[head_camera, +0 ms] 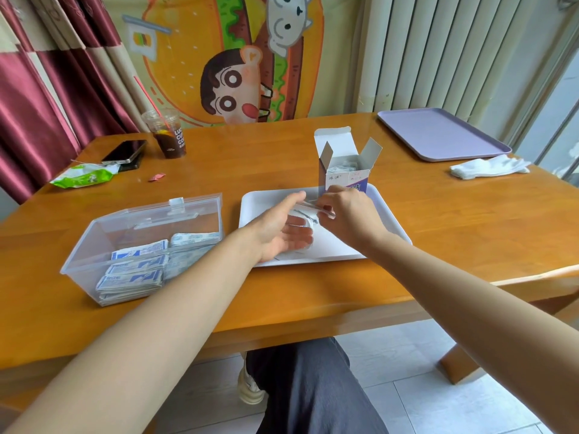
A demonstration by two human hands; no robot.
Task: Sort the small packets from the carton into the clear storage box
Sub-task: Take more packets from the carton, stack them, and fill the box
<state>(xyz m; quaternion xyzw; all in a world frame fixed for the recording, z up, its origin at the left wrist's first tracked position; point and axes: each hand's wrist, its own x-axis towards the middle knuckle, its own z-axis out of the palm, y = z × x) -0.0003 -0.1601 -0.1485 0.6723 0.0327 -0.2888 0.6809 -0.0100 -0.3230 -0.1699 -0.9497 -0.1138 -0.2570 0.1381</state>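
Small flat white packets [306, 212], a few together and blurred, are held above the middle of a flat white rectangular tray [253, 202]. The right hand [344, 208] pinches them at their 3 o'clock end between thumb and fingertips. The left hand [279, 233] lies palm-up under them, fingers straight, thumb raised, gripping nothing.

An upright white-and-blue cardboard carton [343, 175] stands at the tray's 1 o'clock corner, flaps open, with more of the same visible inside.

At 9 o'clock from the tray is a clear plastic storage box [78, 255], its hinged lid tilted back. It holds blue-printed stacks [131, 277] laid flat along its near side.

All of this sits on an orange-brown wooden surface [438, 233]. At 2 o'clock are a lilac plastic tray [438, 136] and white cloth gloves [488, 167]. At 10 o'clock are an iced drink cup [167, 136], a black phone [123, 151] and a green wipes pack [83, 178].
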